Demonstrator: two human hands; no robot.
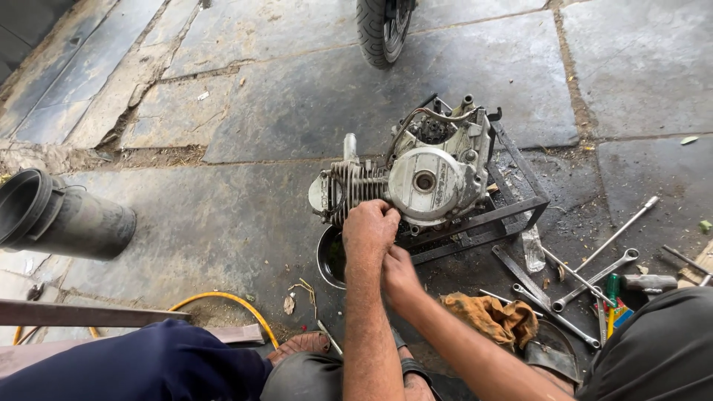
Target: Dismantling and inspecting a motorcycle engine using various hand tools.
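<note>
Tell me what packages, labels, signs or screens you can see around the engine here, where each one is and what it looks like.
No signs or screens show.
Clear plastic packet: crumpled, on the stone floor beside the black metal stand, right of the engine.
Small colourful packet: red, yellow and blue, among the spanners at the right, half hidden.
Both hands, left hand and right hand, are at the engine's lower front, away from both packets.

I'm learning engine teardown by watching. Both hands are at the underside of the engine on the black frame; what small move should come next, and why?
Probably steadying the engine with the left hand while the right hand works below it. Both hands meet under the finned cylinder, above the dark bowl, and the engine merely sits on the open metal frame. What the fingers hold is hidden.
</note>
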